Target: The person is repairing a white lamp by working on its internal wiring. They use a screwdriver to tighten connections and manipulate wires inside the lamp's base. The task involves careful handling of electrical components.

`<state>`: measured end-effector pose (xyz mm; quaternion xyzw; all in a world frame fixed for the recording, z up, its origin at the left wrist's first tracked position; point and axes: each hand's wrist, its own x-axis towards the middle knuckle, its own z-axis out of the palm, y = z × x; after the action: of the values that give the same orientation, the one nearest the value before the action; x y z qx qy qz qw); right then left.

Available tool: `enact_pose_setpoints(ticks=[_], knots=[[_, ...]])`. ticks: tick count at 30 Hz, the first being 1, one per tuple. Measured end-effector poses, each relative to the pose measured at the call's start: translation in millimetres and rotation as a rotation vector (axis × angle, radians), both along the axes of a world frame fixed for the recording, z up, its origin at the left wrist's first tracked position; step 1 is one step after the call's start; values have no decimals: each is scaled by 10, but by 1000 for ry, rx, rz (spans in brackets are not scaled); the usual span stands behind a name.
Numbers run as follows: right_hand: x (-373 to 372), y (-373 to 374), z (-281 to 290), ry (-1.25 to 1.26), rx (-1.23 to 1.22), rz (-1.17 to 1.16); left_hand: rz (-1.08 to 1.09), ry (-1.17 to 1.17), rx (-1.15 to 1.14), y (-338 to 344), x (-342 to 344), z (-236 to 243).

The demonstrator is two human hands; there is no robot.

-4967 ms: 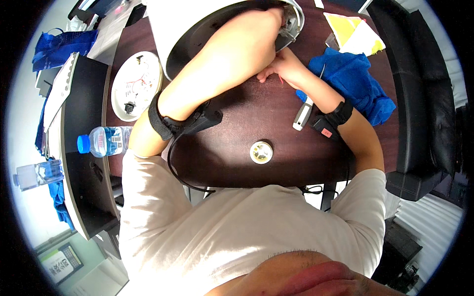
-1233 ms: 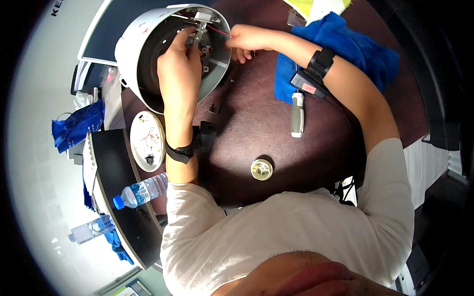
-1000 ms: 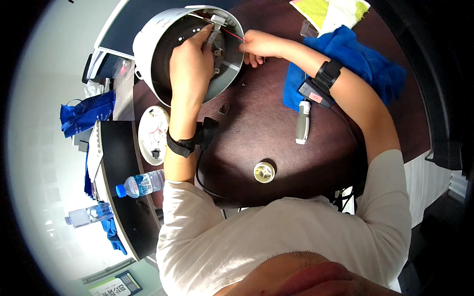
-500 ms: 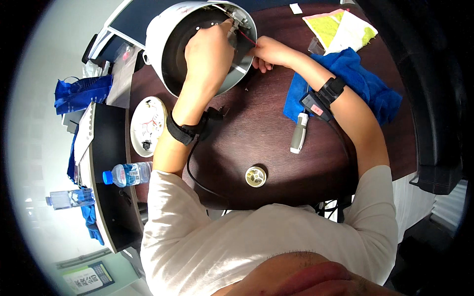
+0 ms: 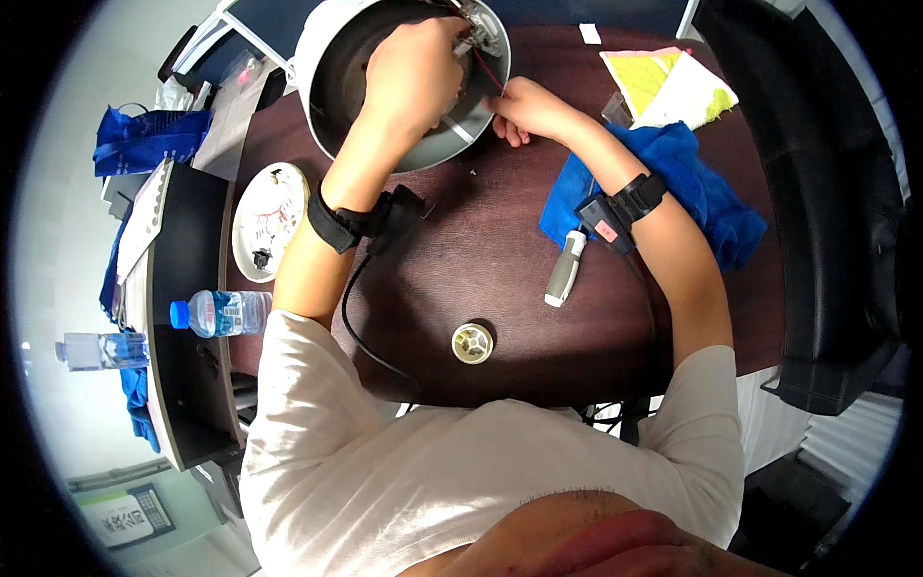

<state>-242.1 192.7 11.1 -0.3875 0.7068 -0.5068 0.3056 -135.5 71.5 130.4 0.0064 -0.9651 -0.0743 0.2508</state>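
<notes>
A white round appliance housing (image 5: pixel 310 67) lies at the top of the table with its dark interior facing me. My left hand (image 5: pixel 415 72) is inside it, fingers curled at a metal fitting (image 5: pixel 481 34) near the upper right of the interior; what they grip is hidden. My right hand (image 5: pixel 529 113) is at the housing's right rim, pinching a thin red wire (image 5: pixel 486 67) that runs from the fitting, with its lower fingers curled. Below it a grey-handled screwdriver (image 5: pixel 565 269) rests by a crumpled blue cloth (image 5: pixel 716 212).
On the brown table (image 5: pixel 519 365) are an oval white dish (image 5: pixel 269 216) with small parts, a small round cup (image 5: pixel 472 343), a water bottle (image 5: pixel 226 313) and yellow-white cloths (image 5: pixel 692 91). A black shelf (image 5: pixel 187 375) stands left, a black sofa (image 5: pixel 836 240) right.
Over the last second the view has shifted, so the housing appears higher and farther right. My left hand has rotated over toward the fitting. My right hand stays at the rim with the wire.
</notes>
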Motion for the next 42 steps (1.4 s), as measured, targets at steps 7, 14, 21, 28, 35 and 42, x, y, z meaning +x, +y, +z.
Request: enact_pose_setpoints(ticks=[7, 14, 21, 28, 35, 42], knots=[[-4, 12, 16, 21, 35, -6, -73, 12, -40, -23, -59, 10], [-21, 30, 47, 102, 116, 2, -70, -98, 24, -10, -110, 74], [-29, 46, -41, 35, 80, -8, -102, -8, -76, -27, -181, -18], [50, 60, -69, -28, 104, -55, -34, -4, -50, 115, -181, -66], [31, 77, 24, 97, 263, -107, 51, -59, -42, 182, -218, -61], [-19, 171, 62, 183, 242, 29, 17, 25, 32, 173, -234, 34]])
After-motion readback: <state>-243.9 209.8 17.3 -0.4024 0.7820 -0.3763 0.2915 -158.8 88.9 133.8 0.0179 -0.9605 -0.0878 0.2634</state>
